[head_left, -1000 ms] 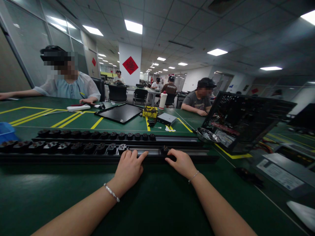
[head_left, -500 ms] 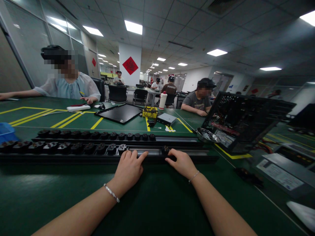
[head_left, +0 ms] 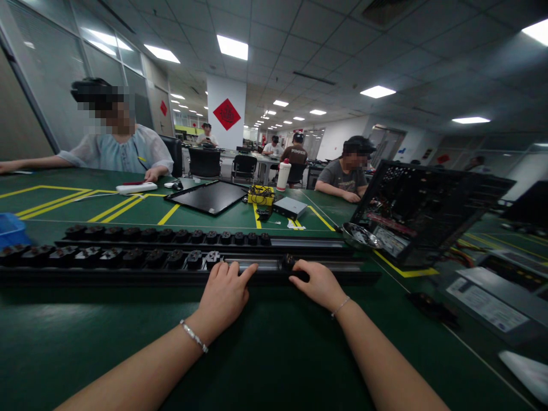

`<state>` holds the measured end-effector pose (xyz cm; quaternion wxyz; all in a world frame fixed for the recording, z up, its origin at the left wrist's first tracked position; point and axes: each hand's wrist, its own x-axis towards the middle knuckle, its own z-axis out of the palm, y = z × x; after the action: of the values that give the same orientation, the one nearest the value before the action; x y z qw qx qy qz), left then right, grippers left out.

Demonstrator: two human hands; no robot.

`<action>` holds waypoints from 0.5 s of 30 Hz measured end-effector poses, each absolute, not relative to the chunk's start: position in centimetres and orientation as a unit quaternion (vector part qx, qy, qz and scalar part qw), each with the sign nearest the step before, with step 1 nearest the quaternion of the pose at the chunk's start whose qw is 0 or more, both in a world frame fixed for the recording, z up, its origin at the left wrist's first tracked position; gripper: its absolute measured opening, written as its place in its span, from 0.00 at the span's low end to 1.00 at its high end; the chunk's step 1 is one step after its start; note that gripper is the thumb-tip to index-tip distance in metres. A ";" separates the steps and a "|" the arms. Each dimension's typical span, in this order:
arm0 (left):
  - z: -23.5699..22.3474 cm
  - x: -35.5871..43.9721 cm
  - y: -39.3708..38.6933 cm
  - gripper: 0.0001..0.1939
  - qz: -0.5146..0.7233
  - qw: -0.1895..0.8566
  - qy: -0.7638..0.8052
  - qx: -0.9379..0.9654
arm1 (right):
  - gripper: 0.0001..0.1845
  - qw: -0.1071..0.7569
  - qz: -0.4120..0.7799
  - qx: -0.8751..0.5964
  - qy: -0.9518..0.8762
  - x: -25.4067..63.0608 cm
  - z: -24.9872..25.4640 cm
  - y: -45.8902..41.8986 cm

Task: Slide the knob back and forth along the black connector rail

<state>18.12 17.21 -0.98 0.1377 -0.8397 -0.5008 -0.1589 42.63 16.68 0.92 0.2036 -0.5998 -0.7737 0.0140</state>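
Note:
Two long black rails lie across the table in front of me, with rows of round black socket modules along their left parts. My left hand (head_left: 225,294) rests on the near rail (head_left: 149,277), fingers spread and holding nothing, beside the row's last socket module (head_left: 213,259). Farther right along the same rail, my right hand (head_left: 317,281) has its thumb and index finger curled at a single black socket module (head_left: 287,262). Its fingertips are partly hidden by the hand. Behind is the far rail (head_left: 308,243) with its own row of modules.
An open computer case (head_left: 428,211) stands at the right, with a metal bowl (head_left: 361,235) by it and a power supply box (head_left: 488,302) nearer. A flat black panel (head_left: 209,197), a grey drive (head_left: 290,207) and a white bottle (head_left: 283,176) are farther back. Co-workers sit across the table.
My right hand has shifted very slightly to the right at the single module. My left hand stays in place. The co-worker at the left has moved a hand a little.

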 end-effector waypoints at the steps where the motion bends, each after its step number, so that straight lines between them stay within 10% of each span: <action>1: -1.0 18.1 17.2 0.26 -0.160 0.138 -0.501 -0.839 | 0.06 0.207 0.019 -0.599 -0.773 42.7 0.9 16.7; 15: -1.0 18.1 17.2 0.27 -0.166 0.142 -0.498 -0.839 | 0.05 0.215 0.040 -0.612 -0.760 42.9 0.9 16.7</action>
<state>18.07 17.20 -1.02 0.1415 -0.8395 -0.4978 -0.1658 42.91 16.73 0.92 0.2154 -0.6120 -0.7599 0.0403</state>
